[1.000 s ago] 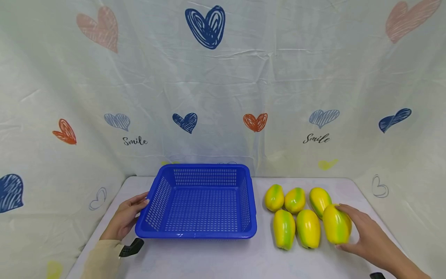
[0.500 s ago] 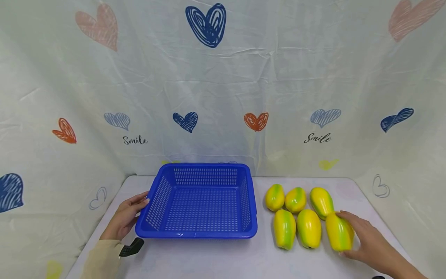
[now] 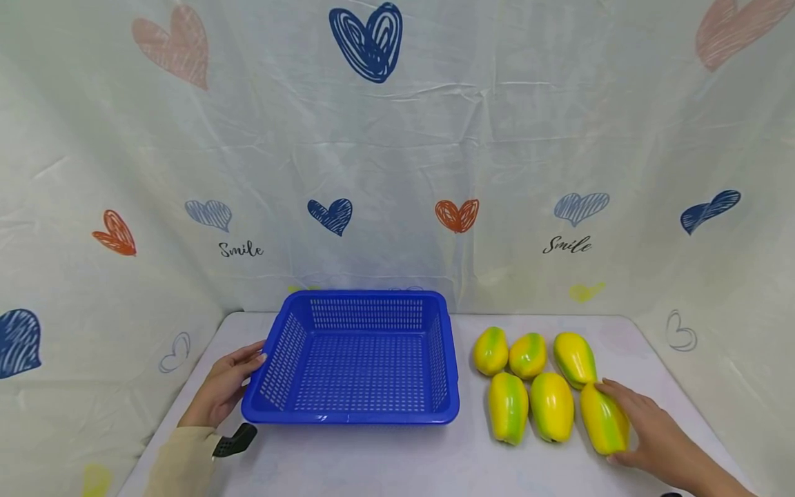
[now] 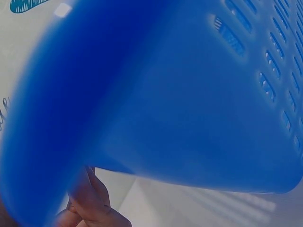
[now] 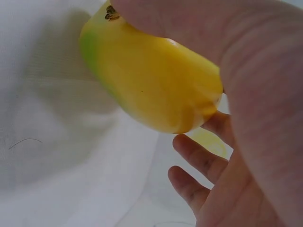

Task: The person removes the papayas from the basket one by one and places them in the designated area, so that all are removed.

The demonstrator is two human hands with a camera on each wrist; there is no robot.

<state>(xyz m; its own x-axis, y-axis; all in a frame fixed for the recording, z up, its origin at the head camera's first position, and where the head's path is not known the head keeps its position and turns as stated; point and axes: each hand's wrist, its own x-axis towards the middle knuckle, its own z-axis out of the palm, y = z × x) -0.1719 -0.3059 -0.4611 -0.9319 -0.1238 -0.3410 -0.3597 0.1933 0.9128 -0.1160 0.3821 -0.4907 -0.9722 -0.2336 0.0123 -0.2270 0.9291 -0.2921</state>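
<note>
A blue plastic basket (image 3: pixel 366 373) with slotted walls and a bare inside stands left of centre. At its left rim my left hand (image 3: pixel 223 386) holds on by the fingers; in the left wrist view the rim hides much of that hand. On the right my right hand (image 3: pixel 655 431) holds a yellow-green mango (image 3: pixel 602 417) between thumb and fingers. The right wrist view shows this mango (image 5: pixel 147 80) with its dark stem end near the thumb, while two fingers stick out free of it. In the head view its far end meets the back-right mango (image 3: pixel 574 359).
Several more mangoes lie just left of the held one, including a front mango (image 3: pixel 551 407) and a back-left mango (image 3: pixel 491 352). They rest on a white table (image 3: pixel 385 462). A heart-printed curtain (image 3: pixel 397 152) hangs behind and at both sides.
My right hand has brought its mango toward the table's near edge and slightly right, tilting it a little. The left hand and the basket have stayed put.
</note>
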